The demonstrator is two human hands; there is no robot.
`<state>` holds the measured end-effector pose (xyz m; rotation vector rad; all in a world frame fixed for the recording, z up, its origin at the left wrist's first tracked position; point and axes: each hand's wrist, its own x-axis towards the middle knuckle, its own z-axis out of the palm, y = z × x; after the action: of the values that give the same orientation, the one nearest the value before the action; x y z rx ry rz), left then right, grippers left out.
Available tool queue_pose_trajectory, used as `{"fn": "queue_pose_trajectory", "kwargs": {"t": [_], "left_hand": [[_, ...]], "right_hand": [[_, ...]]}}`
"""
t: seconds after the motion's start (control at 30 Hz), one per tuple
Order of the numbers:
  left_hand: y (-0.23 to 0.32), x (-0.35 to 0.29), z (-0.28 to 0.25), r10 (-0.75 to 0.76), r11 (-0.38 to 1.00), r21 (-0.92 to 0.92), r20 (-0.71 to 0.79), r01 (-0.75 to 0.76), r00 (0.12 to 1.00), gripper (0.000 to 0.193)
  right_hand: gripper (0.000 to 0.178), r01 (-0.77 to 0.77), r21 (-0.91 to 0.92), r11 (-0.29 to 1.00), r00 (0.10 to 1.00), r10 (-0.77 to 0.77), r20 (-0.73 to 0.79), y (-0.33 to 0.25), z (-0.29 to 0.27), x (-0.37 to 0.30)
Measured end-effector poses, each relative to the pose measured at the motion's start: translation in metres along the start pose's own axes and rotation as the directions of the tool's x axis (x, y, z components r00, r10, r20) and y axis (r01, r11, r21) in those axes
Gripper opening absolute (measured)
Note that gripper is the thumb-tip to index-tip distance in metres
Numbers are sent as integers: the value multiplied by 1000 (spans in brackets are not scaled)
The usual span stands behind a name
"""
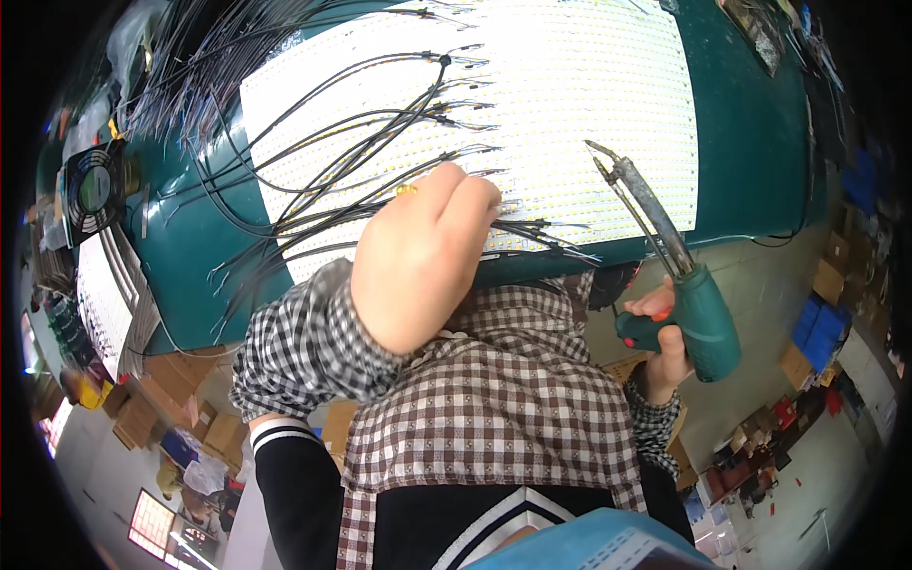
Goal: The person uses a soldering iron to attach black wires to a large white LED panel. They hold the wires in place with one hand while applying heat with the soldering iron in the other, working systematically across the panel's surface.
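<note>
My left hand [423, 249] is closed in a pinch low over a bright white LED board [608, 104]. Whatever the fingertips hold is hidden beneath them. Black cables [444, 61] with thin stripped wire ends lie in a row across the board, and some run under this hand. To the right, my right hand [673, 356] is wrapped round the grip of a green soldering gun [711, 332]. Its long metal barrel points up and leftward, with the tip above the board's right half, apart from the left hand.
The board lies on a green table [750, 142]. At the far left is a thick bundle of loose cables [204, 71]. A small black fan [93, 190] stands at the left edge, near a stack of white boards [112, 294]. Cardboard boxes [138, 423] sit on the floor.
</note>
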<state>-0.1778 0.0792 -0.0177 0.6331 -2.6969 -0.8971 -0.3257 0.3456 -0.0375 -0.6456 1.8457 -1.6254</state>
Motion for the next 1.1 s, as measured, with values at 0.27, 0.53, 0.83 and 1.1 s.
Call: {"fn": "queue_pose_trajectory", "kwargs": {"t": [0.27, 0.53, 0.83, 1.1], "left_hand": [[-19, 5, 12, -44, 995, -92, -37, 40, 998, 11], [-21, 5, 23, -25, 984, -179, -91, 9, 996, 12], [-27, 7, 23, -11, 974, -225, -84, -8, 996, 13], [-25, 8, 26, -1, 979, -203, -97, -18, 995, 14]], "right_hand": [[68, 6, -26, 1000, 999, -5, 49, 0, 3, -2], [66, -95, -71, 993, 993, 99, 56, -8, 6, -6], [65, -75, -84, 994, 994, 80, 70, -8, 9, -6], [71, -163, -71, 984, 983, 168, 72, -8, 7, -10]]}}
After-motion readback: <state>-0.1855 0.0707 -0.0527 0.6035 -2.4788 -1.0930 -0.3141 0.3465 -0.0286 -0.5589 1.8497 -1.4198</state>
